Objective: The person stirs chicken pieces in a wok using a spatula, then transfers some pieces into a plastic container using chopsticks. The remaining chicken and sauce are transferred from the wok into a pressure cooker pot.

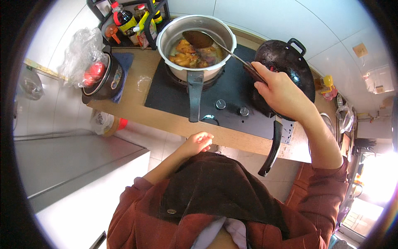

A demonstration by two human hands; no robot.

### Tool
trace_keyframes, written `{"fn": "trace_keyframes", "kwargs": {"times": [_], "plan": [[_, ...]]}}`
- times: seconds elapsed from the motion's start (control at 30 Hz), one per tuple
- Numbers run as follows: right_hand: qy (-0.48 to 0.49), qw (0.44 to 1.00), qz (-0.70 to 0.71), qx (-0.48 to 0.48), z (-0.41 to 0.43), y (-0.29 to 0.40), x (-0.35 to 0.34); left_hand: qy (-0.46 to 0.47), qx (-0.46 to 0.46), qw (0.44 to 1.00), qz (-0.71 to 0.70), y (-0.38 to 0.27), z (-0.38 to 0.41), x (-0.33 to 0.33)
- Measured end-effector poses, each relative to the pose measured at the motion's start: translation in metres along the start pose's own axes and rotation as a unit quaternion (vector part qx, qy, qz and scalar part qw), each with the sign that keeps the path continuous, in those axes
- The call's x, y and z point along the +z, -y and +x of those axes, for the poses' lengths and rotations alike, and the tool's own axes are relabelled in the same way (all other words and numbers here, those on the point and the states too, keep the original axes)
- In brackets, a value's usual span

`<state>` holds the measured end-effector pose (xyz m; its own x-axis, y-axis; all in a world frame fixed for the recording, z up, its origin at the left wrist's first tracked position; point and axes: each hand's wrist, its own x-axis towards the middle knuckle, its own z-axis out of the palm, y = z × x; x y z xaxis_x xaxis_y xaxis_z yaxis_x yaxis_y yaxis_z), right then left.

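My right hand is closed around the dark handle of a long-handled cooking spatula. Its dark, rounded head sits inside a metal pot, over browned pieces of food in shallow liquid. Whether the head touches the food is hard to tell. The pot stands uncovered on the left side of a black cooktop, its black handle pointing toward me. Below that handle, in front of the counter edge, my left hand hangs with loosely bent fingers and nothing visible in it.
On the cooktop's right stands a black wok, its long handle jutting past the counter edge. A dark lidded pot with a plastic bag is at left. Behind it, a black rack holds several bottles.
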<state>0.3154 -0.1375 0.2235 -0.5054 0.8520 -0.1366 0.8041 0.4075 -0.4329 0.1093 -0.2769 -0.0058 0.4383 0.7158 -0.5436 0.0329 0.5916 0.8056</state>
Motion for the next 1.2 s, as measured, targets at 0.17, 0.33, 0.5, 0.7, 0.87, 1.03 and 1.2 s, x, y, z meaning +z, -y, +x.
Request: {"fn": "trace_keyframes", "kwargs": {"times": [0.17,0.33,0.5,0.7,0.87,1.03,1.2], "plan": [[-0.036,0.995,0.081,0.055,-0.013,-0.011,0.016,0.04,0.006,0.999,-0.004,0.007,0.008,-0.007],[-0.141,0.939,0.22,0.223,-0.094,-0.026,-0.008,0.184,0.015,0.983,0.01,-0.014,0.026,0.024],[-0.249,0.954,0.03,0.167,-0.174,-0.093,-0.003,0.277,0.0,0.955,-0.107,-0.051,0.039,0.108],[-0.249,0.956,-0.048,0.145,-0.214,-0.176,0.02,0.24,-0.076,0.932,-0.262,-0.092,0.055,0.178],[-0.296,0.94,0.103,0.136,-0.239,-0.219,0.035,0.168,-0.097,0.915,-0.354,-0.079,0.077,0.198],[-0.255,0.957,0.08,0.117,-0.252,-0.25,0.028,0.014,-0.059,0.972,-0.225,-0.088,0.068,0.217],[-0.246,0.967,0.028,0.056,-0.257,-0.265,0.021,0.004,-0.067,0.978,-0.197,-0.091,0.066,0.221]]}}
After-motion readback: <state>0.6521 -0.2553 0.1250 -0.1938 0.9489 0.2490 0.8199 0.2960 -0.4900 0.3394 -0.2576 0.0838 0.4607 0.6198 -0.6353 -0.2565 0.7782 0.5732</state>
